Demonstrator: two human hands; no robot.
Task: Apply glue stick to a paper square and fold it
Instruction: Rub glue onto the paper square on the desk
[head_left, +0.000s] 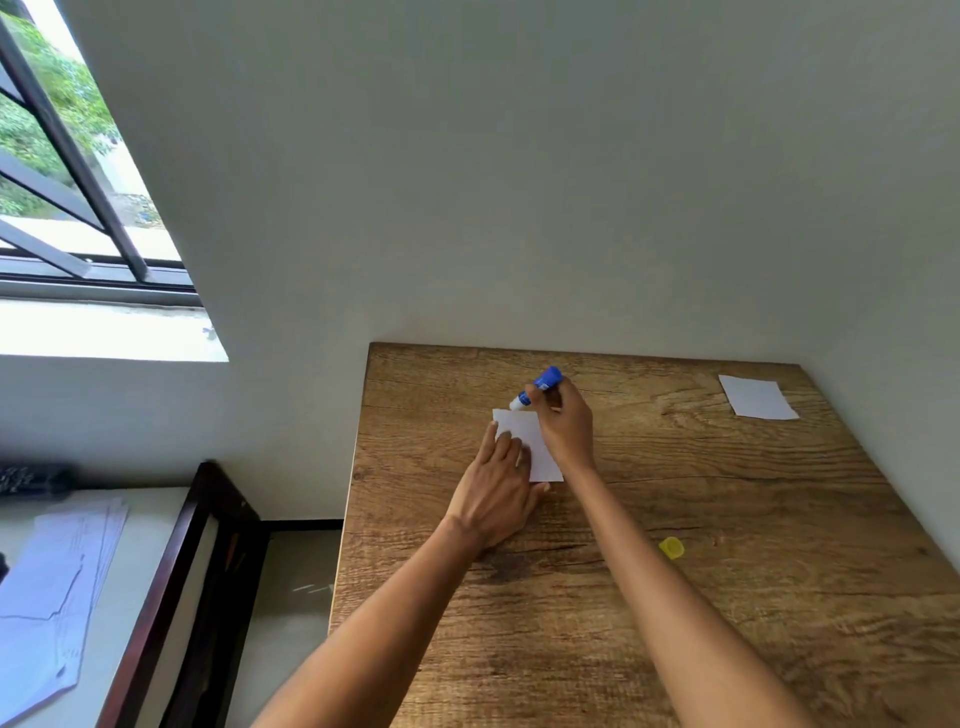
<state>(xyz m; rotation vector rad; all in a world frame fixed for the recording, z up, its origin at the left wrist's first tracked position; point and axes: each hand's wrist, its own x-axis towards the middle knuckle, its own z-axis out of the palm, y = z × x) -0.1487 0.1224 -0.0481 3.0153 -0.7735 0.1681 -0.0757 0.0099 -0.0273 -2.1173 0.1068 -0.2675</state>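
While hands hold blue glue stick (540, 387) and paper square (535, 441), its label is unreadable.

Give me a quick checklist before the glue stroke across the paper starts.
1. White paper square lies flat on the wooden table: ok.
2. Left hand presses the square with straight fingers: ok.
3. Right hand grips the blue glue stick: ok.
4. Cap off: ok; a small yellow cap lies on the table.
5. Tip touching the square's far corner: cannot tell.
6. Spare white paper sheet lies apart at the far right: ok.
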